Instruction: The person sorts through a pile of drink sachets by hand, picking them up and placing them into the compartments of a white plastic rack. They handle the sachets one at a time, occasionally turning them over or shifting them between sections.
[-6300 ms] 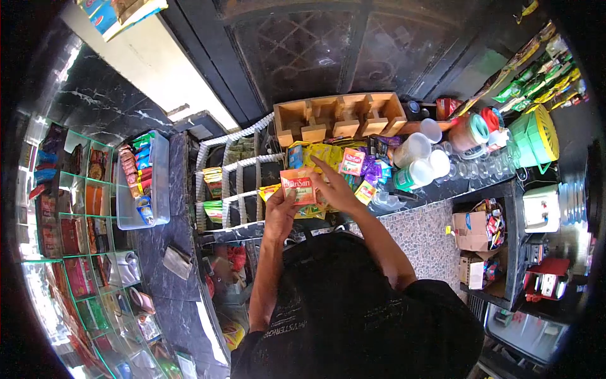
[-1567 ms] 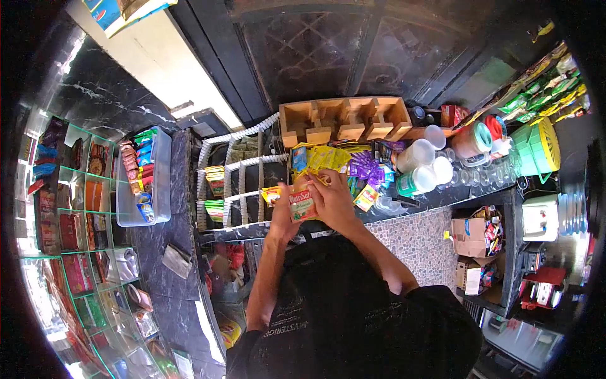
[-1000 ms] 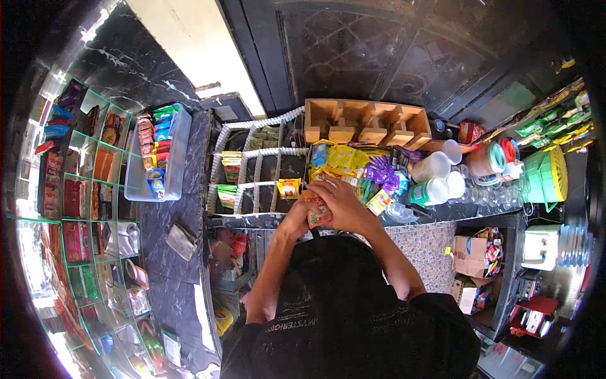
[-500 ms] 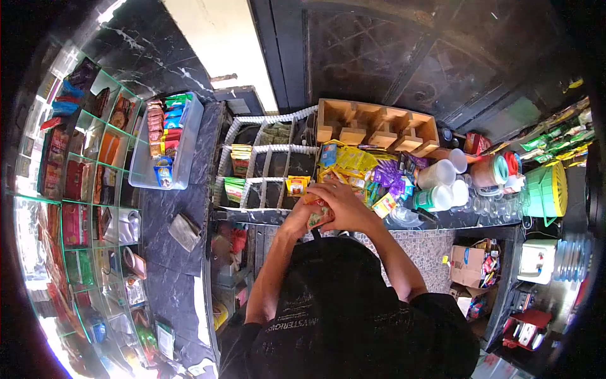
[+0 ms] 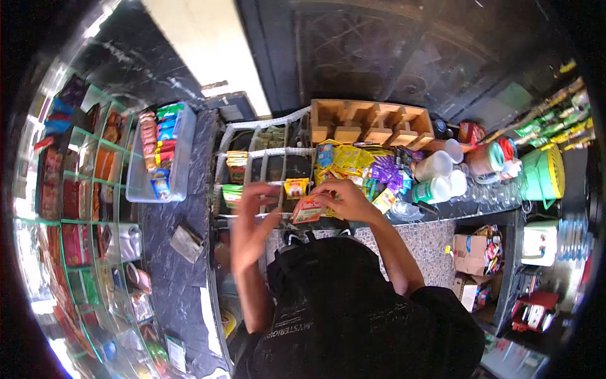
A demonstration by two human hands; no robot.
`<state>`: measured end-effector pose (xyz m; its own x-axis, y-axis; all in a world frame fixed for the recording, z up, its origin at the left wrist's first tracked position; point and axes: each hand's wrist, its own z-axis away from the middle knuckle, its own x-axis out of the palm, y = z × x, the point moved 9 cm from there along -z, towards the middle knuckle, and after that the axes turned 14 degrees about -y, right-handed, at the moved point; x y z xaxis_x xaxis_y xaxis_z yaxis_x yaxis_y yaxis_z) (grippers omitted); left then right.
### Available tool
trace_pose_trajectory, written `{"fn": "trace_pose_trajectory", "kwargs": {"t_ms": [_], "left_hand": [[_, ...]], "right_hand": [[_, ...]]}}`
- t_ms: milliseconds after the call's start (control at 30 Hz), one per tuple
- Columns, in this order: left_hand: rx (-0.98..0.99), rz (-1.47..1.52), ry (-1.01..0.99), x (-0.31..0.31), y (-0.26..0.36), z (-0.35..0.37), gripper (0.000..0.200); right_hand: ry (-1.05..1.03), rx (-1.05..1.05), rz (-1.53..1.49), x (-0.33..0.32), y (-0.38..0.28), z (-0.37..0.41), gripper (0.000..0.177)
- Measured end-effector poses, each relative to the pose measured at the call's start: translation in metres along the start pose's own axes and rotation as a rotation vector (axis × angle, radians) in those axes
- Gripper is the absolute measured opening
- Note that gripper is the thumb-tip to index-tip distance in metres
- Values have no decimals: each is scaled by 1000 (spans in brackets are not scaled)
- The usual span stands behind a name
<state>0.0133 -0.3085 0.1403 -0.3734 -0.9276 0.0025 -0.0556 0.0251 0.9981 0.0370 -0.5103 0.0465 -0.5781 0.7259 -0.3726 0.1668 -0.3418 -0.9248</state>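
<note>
My right hand [image 5: 346, 199] pinches a red and orange sachet packet [image 5: 307, 210] by its upper right corner, in front of the divided rack. The packet hangs tilted near the counter's front edge. To its left, my left hand [image 5: 252, 230] is raised and smeared by motion, with thumb and fingers apart and nothing in them. It overlaps the front left of the white-edged rack [image 5: 297, 150]. A yellow sachet [image 5: 295, 187] stands in the compartment just behind the held packet. Green sachets [image 5: 231, 194] show in the compartment by my left fingertips.
Yellow and purple sachets [image 5: 353, 161] lie heaped right of the rack, below a wooden divided box [image 5: 372, 123]. Plastic jars [image 5: 435, 165] and a green bucket [image 5: 541, 175] stand farther right. At left are a clear bin [image 5: 182, 155] of packets and glass shelves [image 5: 88, 196].
My left hand has let go of the packet and swung left and up. My right hand keeps the packet, now held out a little to the left with more of its front showing.
</note>
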Motion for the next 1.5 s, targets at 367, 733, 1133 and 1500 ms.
{"fn": "trace_pose_trajectory", "kwargs": {"t_ms": [367, 733, 1133, 1500], "left_hand": [[1307, -68, -231, 1, 241, 115, 29], [1347, -35, -285, 3, 235, 114, 30], [1375, -46, -251, -29, 243, 131, 30], [-191, -23, -443, -39, -119, 16, 65]], "right_hand": [[-95, 105, 4, 41, 5, -4, 21], [-1, 80, 11, 51, 20, -6, 21], [6, 74, 1, 77, 20, -14, 22], [42, 49, -238, 81, -1, -34, 19]]}}
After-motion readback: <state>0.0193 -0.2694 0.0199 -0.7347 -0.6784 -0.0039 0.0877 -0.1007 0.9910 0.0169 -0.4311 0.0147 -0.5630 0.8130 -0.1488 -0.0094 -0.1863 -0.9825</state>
